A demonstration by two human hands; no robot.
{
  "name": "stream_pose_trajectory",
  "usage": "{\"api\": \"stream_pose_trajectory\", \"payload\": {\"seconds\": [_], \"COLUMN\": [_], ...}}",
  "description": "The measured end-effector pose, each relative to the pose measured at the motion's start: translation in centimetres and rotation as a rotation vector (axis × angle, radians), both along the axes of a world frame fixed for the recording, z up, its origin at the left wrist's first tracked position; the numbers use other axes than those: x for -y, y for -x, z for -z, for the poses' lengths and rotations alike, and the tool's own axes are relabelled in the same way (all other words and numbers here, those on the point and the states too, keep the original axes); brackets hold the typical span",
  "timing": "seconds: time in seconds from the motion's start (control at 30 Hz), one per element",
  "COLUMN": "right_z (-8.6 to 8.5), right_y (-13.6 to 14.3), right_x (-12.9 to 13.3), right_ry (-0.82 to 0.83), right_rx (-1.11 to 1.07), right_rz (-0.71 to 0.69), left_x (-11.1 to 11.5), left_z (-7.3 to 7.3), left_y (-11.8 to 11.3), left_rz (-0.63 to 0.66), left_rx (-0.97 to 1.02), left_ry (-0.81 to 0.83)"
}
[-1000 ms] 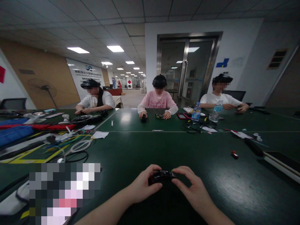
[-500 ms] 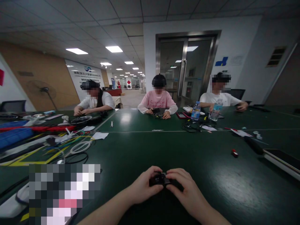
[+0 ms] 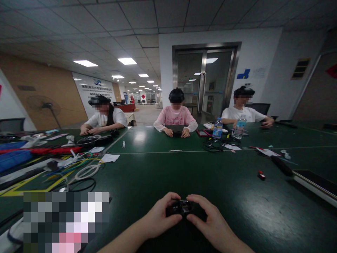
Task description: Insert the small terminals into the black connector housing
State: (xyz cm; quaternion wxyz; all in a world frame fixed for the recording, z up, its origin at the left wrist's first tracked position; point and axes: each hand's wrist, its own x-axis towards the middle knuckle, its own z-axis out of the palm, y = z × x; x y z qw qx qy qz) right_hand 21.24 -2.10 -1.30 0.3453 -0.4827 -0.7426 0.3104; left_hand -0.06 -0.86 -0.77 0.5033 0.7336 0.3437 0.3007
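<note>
A small black device (image 3: 181, 207) with an open, shiny inside is between my two hands, low in the middle of the view above the dark green table (image 3: 147, 175). My left hand (image 3: 163, 212) holds its left end, thumb in front and fingers behind. At its right end is my right hand (image 3: 207, 216), the thumb and fingers curved around it and slightly parted. Whether the right fingertips press on the device is hard to tell.
Cables (image 3: 86, 172), a blue tray (image 3: 15, 160) and tools crowd the left side. Two water bottles (image 3: 217, 128), a small red object (image 3: 261, 175) and a tablet-like device (image 3: 316, 182) are on the right. Three people sit across the table.
The right fingers have spread slightly away from the device, showing more of its inside. The camera view has tilted up a little, so the scene sits lower.
</note>
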Motion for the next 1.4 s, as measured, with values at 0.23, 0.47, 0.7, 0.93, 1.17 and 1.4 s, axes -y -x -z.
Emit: {"api": "stream_pose_trajectory", "payload": {"seconds": [0.23,0.47,0.7,0.93,1.17,1.4], "right_z": [-0.20,-0.03,0.14,-0.12,-0.22,-0.04], "right_y": [0.13,-0.03,-0.37,-0.46,-0.52,-0.47], "right_x": [0.10,0.07,-0.03,0.07,-0.05,-0.07], "right_ry": [-0.006,-0.032,-0.045,-0.105,-0.106,-0.091], "right_rx": [-0.024,-0.026,-0.055,-0.124,-0.081,-0.122], "right_rz": [0.001,0.023,-0.003,-0.064,-0.086,-0.048], "left_x": [0.00,0.00,0.11,0.42,0.25,0.47], "left_z": [-0.17,0.08,0.32,-0.32,-0.07,-0.12], "left_y": [-0.02,0.10,0.32,-0.16,-0.01,-0.08], "left_rz": [0.003,-0.098,-0.061,-0.019,-0.025,-0.033], "left_rx": [-0.005,-0.080,0.013,0.035,0.023,0.011], "left_ry": [0.027,-0.094,-0.289,-0.415,-0.411,-0.403]}}
